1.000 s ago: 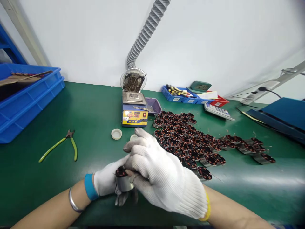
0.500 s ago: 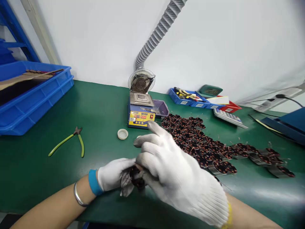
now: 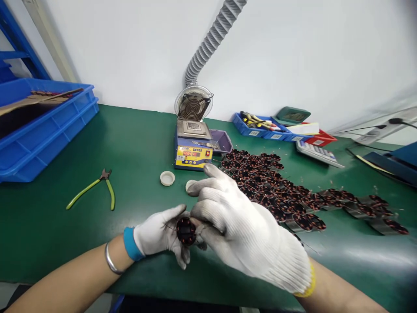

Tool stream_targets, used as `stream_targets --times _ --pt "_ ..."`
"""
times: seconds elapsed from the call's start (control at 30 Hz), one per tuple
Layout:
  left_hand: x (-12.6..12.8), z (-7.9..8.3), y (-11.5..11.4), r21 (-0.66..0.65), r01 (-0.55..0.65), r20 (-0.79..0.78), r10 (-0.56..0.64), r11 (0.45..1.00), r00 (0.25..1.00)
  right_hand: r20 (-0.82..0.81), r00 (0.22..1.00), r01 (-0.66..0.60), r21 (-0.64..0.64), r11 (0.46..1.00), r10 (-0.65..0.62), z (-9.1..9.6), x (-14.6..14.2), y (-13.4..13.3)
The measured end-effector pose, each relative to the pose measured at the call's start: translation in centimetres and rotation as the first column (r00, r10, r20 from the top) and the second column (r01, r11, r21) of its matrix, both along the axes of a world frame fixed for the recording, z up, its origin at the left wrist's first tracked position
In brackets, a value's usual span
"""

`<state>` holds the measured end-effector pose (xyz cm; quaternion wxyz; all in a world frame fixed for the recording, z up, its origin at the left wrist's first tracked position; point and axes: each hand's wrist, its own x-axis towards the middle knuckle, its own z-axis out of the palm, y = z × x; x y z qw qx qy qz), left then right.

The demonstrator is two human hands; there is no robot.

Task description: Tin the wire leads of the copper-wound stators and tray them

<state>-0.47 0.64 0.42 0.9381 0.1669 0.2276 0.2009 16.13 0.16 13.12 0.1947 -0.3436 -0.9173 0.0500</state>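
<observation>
A copper-wound motor stator (image 3: 186, 231) is between my two gloved hands, its round, dark open face turned up toward me. My left hand (image 3: 159, 232) cups it from the left, the thumb above and the fingers curled beneath. From the right, my right hand (image 3: 239, 230) pinches at the stator's edge with thumb and forefinger, its other fingers bent above. Whether a wire lies in that pinch is too small to tell. Many like stators (image 3: 260, 178) stand in a cluster beyond my right hand, which hides part of them.
A solder pot (image 3: 193, 152) sits under a grey exhaust hose (image 3: 208, 48). Green-handled cutters (image 3: 104, 176) and a small white dish (image 3: 167, 178) lie left of it. A blue crate (image 3: 58, 126) stands far left. Blue tool bins (image 3: 254, 130) and a calculator (image 3: 319, 154) are at the right.
The stator has turned so its round face shows more plainly. My left fingers have opened slightly around it, and my right hand has shifted a little. The view has moved slightly.
</observation>
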Motion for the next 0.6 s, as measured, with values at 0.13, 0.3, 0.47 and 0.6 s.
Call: stream_targets --times 0.13,0.3,0.47,0.6 --pt "-0.7 0.4 0.1 0.165 -0.080 0.043 0.074 0.983 0.996 -0.112 0.992 0.057 -0.036 0.998 -0.061 -1.9 1.8 0.0" --pt "0.0 1.4 -0.1 0.126 -0.279 -0.013 0.283 0.952 0.959 -0.399 0.892 0.279 0.112 0.954 -0.213 -4.9 2.7 -1.4" --pt "0.6 1.0 -0.2 0.080 -0.506 -0.045 0.510 0.859 0.859 -0.240 0.949 0.277 0.338 0.900 -0.202 -6.9 0.3 -3.3" --pt "0.7 0.3 -0.4 0.113 -0.556 -0.019 0.561 0.823 0.827 -0.157 0.948 0.317 0.352 0.881 -0.278 -7.9 -1.1 -3.2"
